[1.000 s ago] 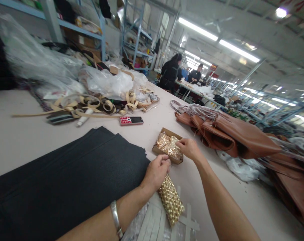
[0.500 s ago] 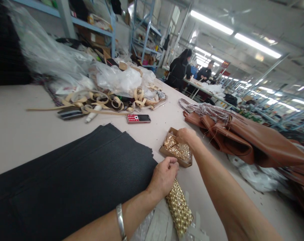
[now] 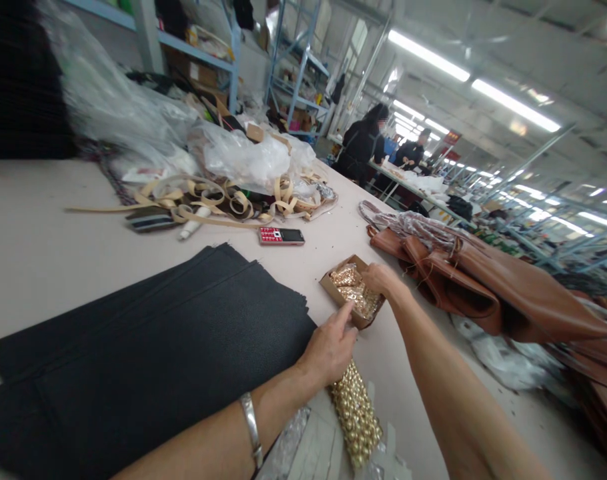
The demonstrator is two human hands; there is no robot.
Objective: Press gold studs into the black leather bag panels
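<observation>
A small cardboard box [image 3: 332, 288] on the table contains clear plastic packets of shiny copper-gold metal pieces [image 3: 349, 277]. At its right end, my right hand [image 3: 382, 279] is closed with fingertips at the packets; what they pinch is hidden. My left hand [image 3: 329, 347] lies by the near side, index finger stretched to the box's edge and the other fingers loosely bent. Just below that hand is a clear bag of round gold studs [image 3: 356, 413], lying over pale grey strips [image 3: 318, 437]. The left hand does not visibly grip the bag.
Stacked black leather-like sheets [image 3: 183, 333] cover the left front. Behind them are a red phone [image 3: 282, 236], tangled beige straps [image 3: 208, 200] and plastic wrapping [image 3: 243, 153]. Brown leather pieces [image 3: 513, 287] lie along the right. Two people [image 3: 361, 143] stand at a farther table.
My left index finger has straightened toward the box, where the fingers were curled before. My right hand has moved slightly back toward the box's right end. The view has shifted a little.
</observation>
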